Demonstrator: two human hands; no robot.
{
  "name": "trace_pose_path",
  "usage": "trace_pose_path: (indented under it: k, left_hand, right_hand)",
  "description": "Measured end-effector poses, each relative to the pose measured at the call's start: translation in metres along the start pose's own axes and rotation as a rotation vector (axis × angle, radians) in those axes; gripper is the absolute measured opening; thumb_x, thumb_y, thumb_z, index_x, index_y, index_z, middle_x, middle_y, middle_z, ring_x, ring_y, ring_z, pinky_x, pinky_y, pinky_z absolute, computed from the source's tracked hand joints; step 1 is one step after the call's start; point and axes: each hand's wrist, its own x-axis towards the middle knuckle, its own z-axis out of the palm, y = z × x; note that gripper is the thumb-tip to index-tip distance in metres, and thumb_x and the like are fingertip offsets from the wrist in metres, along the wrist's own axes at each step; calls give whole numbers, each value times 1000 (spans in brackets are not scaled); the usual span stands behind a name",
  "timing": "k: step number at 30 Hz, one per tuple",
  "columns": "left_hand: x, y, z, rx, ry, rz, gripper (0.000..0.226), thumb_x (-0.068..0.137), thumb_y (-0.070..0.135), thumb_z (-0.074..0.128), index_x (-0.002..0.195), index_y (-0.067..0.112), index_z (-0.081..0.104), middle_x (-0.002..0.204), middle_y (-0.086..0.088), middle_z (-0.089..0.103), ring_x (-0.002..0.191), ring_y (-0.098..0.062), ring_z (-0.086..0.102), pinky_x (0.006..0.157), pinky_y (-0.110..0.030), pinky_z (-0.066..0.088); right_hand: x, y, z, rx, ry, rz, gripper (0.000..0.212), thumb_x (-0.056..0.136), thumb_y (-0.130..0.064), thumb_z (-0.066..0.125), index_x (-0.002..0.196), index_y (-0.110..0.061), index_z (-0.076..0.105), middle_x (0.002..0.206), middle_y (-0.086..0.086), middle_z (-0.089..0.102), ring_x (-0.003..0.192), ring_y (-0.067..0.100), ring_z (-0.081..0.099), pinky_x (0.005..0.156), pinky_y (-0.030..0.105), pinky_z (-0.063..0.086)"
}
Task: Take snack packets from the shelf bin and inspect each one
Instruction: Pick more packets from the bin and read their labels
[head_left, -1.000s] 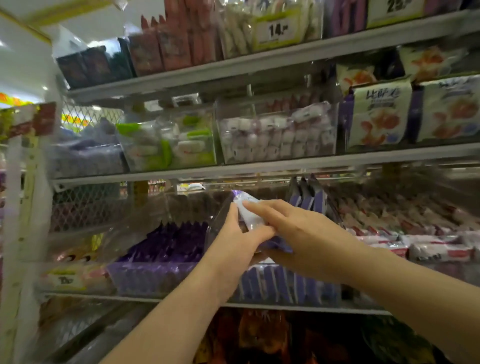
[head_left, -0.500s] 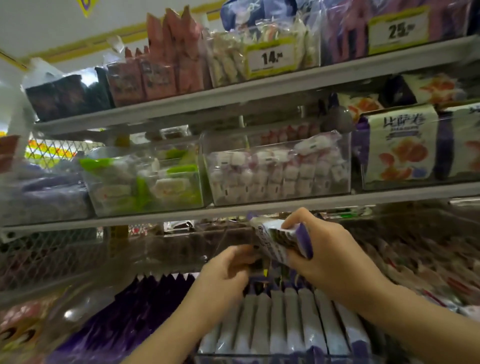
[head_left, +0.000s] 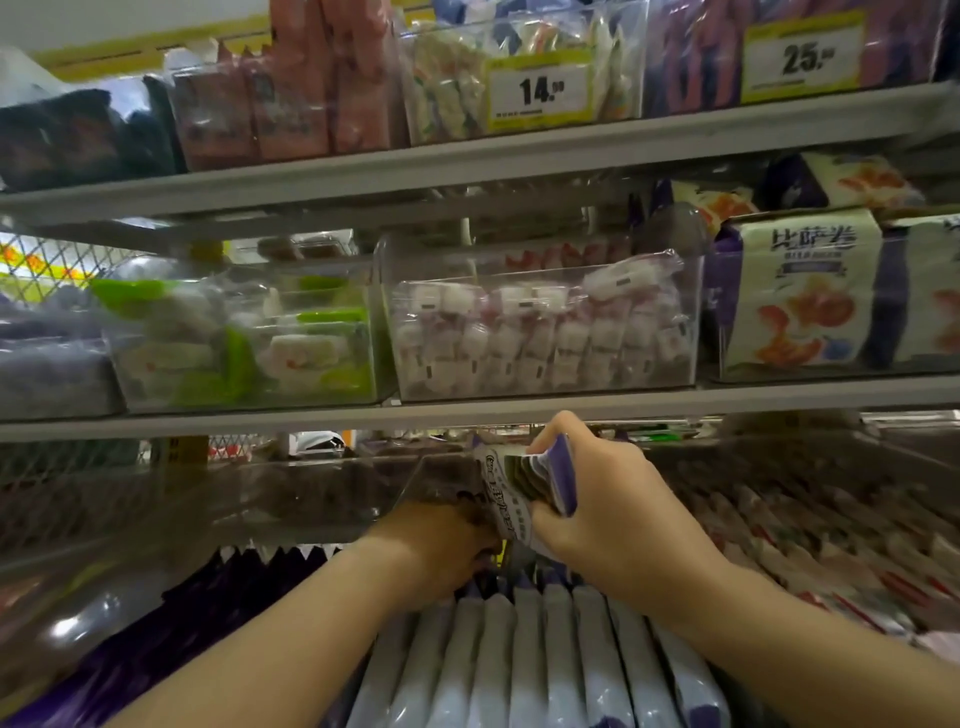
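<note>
My right hand (head_left: 597, 499) grips a white and purple snack packet (head_left: 524, 483) above a clear shelf bin (head_left: 415, 483), with the packet held on edge. The bin holds a row of several like packets (head_left: 519, 660) standing upright. My left hand (head_left: 441, 545) reaches into the bin just below and left of the held packet, its fingers hidden behind the packet and the bin wall. Whether the left hand holds anything cannot be made out.
A grey shelf edge (head_left: 467, 410) runs just above my hands. Above it stand clear bins of pink-white snacks (head_left: 540, 332) and green-white snacks (head_left: 244, 343). Dark purple packets (head_left: 171, 623) fill the bin to the left, red-white packets (head_left: 831, 545) the one to the right.
The packet went from both hands low in the bin to my right hand alone, raised and turned on edge. My left hand dropped into the bin. The view closed in.
</note>
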Motion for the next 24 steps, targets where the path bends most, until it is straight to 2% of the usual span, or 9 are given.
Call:
trace_pose_path:
  k: [2,6,10,12,17,21,24]
  left_hand:
    - [-6,-5,-2,-16,24,-39,38,101,37,40,138,33,45,149,3,42,128,-31,48,99,-40,45]
    - [-12,-13,-4,-105,84,-144,42,98,41,46,139,36,37,147,1,45,122,-33,53,92,-41,49]
    - [-11,-17,-3,-242,101,-317,44,99,40,44,140,34,32,142,-3,49,118,-35,56,87,-40,47]
    - [-11,-21,-3,-283,97,-394,44,98,38,47,139,29,34,140,-5,52,120,-34,55,87,-39,46]
    - [-12,-22,-2,-350,97,-450,39,98,31,49,136,26,39,136,-7,54,120,-34,54,84,-37,44]
    - [-12,-27,3,-455,167,-494,35,99,19,45,133,24,40,132,-5,57,119,-31,55,94,-43,48]
    - [-12,-30,8,-510,198,-530,33,99,17,45,131,24,42,132,-5,58,119,-31,55,97,-46,48]
  right_hand:
    - [2,-2,4,-25,16,41,26,78,-26,67,91,-29,45,72,-3,59,62,14,60,59,44,56]
    - [7,-7,13,-91,-2,125,24,77,-30,67,86,-27,45,77,-6,58,68,14,60,64,41,57]
    - [18,-11,24,-181,-19,137,33,80,-29,66,103,-23,43,90,-6,57,82,20,61,74,41,56]
    - [28,-13,33,-229,-46,155,33,81,-31,66,105,-24,44,96,-3,56,88,22,59,78,41,54]
    - [58,-9,63,-373,-165,269,45,78,-32,69,116,-17,49,114,5,57,103,30,60,76,36,48]
    - [65,8,86,-401,-162,208,45,85,-33,64,122,-13,50,122,9,58,107,29,61,86,37,53]
    - [64,16,95,-397,-285,118,56,89,-48,58,132,-14,49,131,10,56,114,28,57,94,37,49]
